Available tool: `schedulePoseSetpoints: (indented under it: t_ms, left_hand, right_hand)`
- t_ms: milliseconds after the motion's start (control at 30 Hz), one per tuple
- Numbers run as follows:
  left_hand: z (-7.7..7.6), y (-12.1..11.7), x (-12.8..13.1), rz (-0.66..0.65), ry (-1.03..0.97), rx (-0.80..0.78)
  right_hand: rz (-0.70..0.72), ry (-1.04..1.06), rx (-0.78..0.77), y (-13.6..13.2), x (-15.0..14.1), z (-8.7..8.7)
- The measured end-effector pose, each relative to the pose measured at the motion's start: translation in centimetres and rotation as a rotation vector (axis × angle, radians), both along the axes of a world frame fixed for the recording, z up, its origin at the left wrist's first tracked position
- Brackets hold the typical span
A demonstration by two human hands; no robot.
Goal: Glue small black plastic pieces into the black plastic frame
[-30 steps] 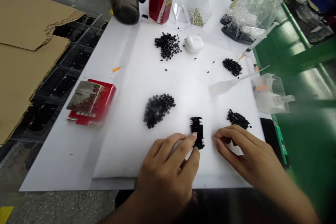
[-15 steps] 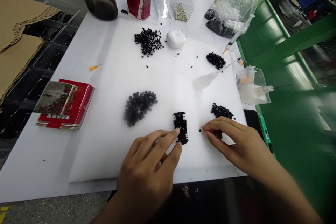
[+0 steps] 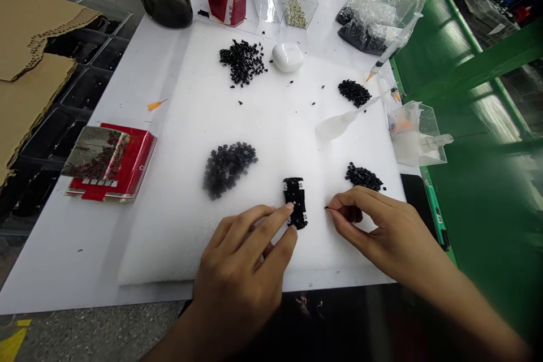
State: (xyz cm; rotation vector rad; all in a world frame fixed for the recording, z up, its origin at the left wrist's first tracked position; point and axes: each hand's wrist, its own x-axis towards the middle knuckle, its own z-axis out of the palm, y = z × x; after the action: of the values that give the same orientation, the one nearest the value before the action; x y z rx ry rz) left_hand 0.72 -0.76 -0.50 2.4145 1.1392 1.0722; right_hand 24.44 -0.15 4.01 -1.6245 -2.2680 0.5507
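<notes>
- the small black plastic assembly (image 3: pixel 295 202) lies at about 5 o'clock on the white foam pad (image 3: pixel 169 237).
- the left hand (image 3: pixel 237 260) is at its 8 o'clock, with the left fingertips (image 3: pixel 289 207) on it; gripping or only steadying, i cannot tell.
- the right hand (image 3: pixel 382 232) is at its 4 o'clock, finger and thumb closed on a tiny black bit (image 3: pixel 326 207). a loose pinch could drop it into the foam.
- a heavy press could shift the assembly or shed pieces.
- the black granule piles (image 3: pixel 229 168) (image 3: pixel 363 176) at 10 and 2 o'clock could mix if a sleeve brushes them.
- the squeeze bottle (image 3: pixel 339 126) at 1 o'clock could tip if knocked.
</notes>
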Motion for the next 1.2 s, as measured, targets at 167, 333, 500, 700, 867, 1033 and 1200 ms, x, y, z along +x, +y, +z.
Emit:
schedulePoseSetpoints:
  t_ms: [167,333,500,700,867,1033,1200]
  left_hand:
    - [0.2,-0.2,-0.4,-0.007,-0.038,-0.026]
    - [0.8,0.3,-0.8,-0.018,-0.121,-0.218]
    - [1.1,0.8,-1.0,-0.056,-0.061,-0.340]
    - [0.8,0.9,-0.7,-0.055,-0.062,-0.324]
    - [0.5,0.8,-0.8,-0.056,-0.066,-0.309]
    - [0.4,0.7,-0.7,-0.041,-0.073,-0.310]
    - [0.3,0.6,-0.6,-0.035,-0.078,-0.310]
  right_hand:
    - [0.117,-0.063,-0.001,-0.6,-1.0,0.7]
    - [0.227,-0.074,0.049,-1.4,-3.6,0.6]
    - [0.346,-0.298,0.207,-1.5,-4.4,0.0]
    - [0.479,-0.452,0.301,-0.7,-5.6,1.2]
    - [0.485,-0.469,0.316,-1.1,-6.1,1.6]
    - [0.414,-0.328,0.356,-2.6,-5.1,0.5]
    - [0.316,-0.239,0.387,-4.1,-4.7,-1.3]
